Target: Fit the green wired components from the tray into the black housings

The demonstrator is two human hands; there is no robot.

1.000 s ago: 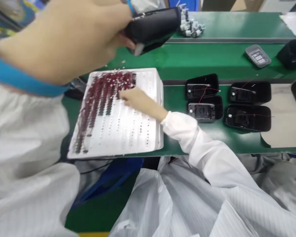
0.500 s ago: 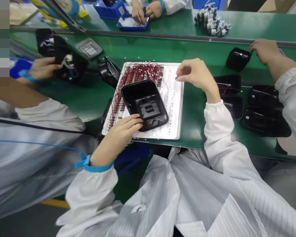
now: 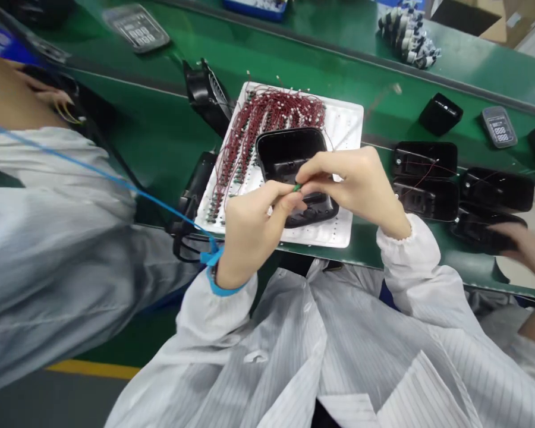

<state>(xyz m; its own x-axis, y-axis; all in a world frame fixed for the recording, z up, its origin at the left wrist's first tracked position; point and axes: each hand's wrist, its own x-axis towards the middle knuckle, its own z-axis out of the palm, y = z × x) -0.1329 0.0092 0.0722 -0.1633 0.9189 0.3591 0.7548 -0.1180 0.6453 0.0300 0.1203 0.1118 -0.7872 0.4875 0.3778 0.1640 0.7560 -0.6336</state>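
Observation:
My left hand (image 3: 259, 229) and my right hand (image 3: 350, 184) meet fingertip to fingertip, both pinching one small green part (image 3: 297, 187). It looks like a tiny circuit board, mostly covered by my fingers. Directly beneath them an open black plastic housing (image 3: 289, 142) lies tilted on a white tray (image 3: 345, 229). My hands hide part of the housing's inside. Rows of similar small green boards with dark red wires (image 3: 267, 113) fill the tray's left and back. A blue wrist strap (image 3: 223, 290) circles my left wrist.
Several black housings (image 3: 425, 160) lie to the right, where another person's hand (image 3: 528, 241) reaches in. A black box-shaped part (image 3: 440, 114) and a display panel (image 3: 499, 126) stand behind them. At left are a black curved part (image 3: 205, 95), another display panel (image 3: 138, 27) and a co-worker's sleeve (image 3: 57, 160).
My left hand has let go of the black housing and risen to meet my right hand, which has come in from the tray's right edge. Both now pinch the green part. The view has shifted.

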